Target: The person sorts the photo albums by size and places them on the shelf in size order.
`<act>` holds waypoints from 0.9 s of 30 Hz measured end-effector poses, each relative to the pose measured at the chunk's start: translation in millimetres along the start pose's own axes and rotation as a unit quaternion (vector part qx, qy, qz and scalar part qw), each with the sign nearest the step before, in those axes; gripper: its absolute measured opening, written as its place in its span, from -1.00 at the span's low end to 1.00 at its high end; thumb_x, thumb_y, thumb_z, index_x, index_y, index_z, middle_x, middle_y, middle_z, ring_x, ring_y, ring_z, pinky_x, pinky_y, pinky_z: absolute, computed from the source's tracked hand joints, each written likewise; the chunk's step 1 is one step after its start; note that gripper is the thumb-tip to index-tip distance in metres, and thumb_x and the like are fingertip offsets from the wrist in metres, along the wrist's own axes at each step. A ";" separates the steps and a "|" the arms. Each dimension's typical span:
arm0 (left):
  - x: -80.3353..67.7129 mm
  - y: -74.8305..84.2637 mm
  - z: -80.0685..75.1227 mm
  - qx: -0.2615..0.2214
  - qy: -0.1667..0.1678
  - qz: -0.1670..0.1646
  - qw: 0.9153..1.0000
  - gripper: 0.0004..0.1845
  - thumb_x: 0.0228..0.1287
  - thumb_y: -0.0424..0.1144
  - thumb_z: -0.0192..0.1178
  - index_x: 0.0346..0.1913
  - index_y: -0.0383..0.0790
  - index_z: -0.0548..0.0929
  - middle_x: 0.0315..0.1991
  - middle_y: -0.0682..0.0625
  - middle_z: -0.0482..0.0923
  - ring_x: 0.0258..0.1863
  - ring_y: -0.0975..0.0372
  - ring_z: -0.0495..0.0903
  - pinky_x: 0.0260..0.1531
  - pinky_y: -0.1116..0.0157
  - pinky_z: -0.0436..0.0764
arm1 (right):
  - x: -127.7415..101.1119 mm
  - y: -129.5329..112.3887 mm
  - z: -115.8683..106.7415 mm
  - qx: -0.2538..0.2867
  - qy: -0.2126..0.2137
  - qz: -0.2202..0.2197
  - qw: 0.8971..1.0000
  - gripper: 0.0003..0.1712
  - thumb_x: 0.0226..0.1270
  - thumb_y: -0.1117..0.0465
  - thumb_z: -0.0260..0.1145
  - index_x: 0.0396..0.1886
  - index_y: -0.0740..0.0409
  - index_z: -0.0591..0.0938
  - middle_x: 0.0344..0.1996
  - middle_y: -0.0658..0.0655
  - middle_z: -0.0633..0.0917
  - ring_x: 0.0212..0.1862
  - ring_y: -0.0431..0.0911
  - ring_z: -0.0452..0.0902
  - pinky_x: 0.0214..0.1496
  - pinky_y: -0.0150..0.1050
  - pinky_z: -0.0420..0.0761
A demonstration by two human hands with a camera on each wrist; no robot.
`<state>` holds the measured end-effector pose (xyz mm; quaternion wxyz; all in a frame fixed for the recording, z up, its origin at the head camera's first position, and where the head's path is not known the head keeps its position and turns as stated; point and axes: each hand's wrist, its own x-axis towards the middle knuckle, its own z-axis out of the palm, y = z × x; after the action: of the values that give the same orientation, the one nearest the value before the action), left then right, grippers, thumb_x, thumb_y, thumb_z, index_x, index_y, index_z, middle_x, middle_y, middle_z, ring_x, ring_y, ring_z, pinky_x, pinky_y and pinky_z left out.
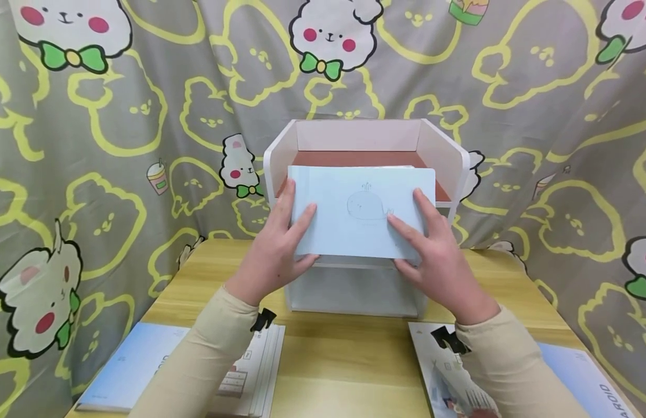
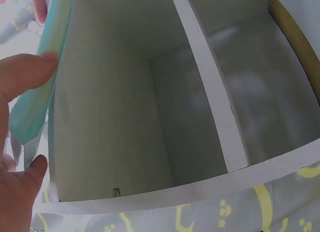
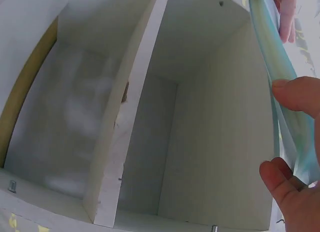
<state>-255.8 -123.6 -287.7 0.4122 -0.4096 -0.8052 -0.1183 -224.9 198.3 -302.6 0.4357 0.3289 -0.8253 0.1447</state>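
A light-blue notebook [image 1: 328, 232] with a small whale drawing on its cover is held level in front of the white shelf unit [image 1: 278, 145]. My left hand [image 1: 273, 249] grips its left end, thumb at the lower edge and fingers over the cover. At the other end, my right hand [image 1: 440, 252] grips it the same way. Both wrist views show the notebook's page edge [image 2: 37, 101] between thumb and fingers, near the top of the shelf's open front. A brown-red surface [image 1: 349, 158] lies inside the unit's raised top; its middle is hidden behind the notebook.
On the wooden table [image 1: 328, 360], a blue book [image 1: 129, 360] and a stack of white booklets [image 1: 262, 371] lie left. A picture-covered book [image 1: 424, 348] and another blue book [image 1: 578, 371] lie right, partly under my sleeve. A patterned curtain [image 1: 187, 133] hangs around the table.
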 end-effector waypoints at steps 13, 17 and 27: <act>11.7 -6.8 2.3 0.022 0.027 0.002 0.999 -0.31 0.25 -0.17 0.45 0.39 -0.33 0.47 0.53 -0.42 0.05 0.52 -0.23 0.05 0.41 -0.04 0.23 | 9.6 8.9 -1.0 -0.022 0.034 0.014 0.999 -0.25 0.08 0.30 0.56 0.34 0.04 0.60 0.51 0.36 0.23 0.25 0.45 0.34 0.15 0.35 0.45; 14.9 -5.5 2.9 0.024 0.047 -0.007 0.999 -0.40 0.37 -0.12 0.35 0.38 -0.30 0.50 0.47 -0.36 0.24 0.49 -0.19 0.16 0.39 -0.04 0.29 | 13.9 9.5 -0.5 -0.020 0.059 0.019 0.998 -0.41 0.25 0.22 0.43 0.31 0.06 0.62 0.41 0.32 0.41 0.20 0.40 0.40 0.13 0.27 0.45; 28.8 0.2 8.8 0.040 0.109 -0.033 0.993 -0.57 0.54 -0.02 0.11 0.21 -0.29 0.59 0.24 -0.27 0.53 0.31 -0.13 0.44 0.35 -0.02 0.39 | 24.1 9.0 2.4 -0.023 0.124 0.053 0.991 -0.53 0.44 0.11 0.26 0.29 0.13 0.62 0.24 0.33 0.56 0.03 0.34 0.47 0.06 0.23 0.41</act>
<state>-269.9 -102.7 -271.4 0.5091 -0.3512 -0.7726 -0.1434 -242.1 193.7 -284.0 0.5337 0.2543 -0.7843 0.1881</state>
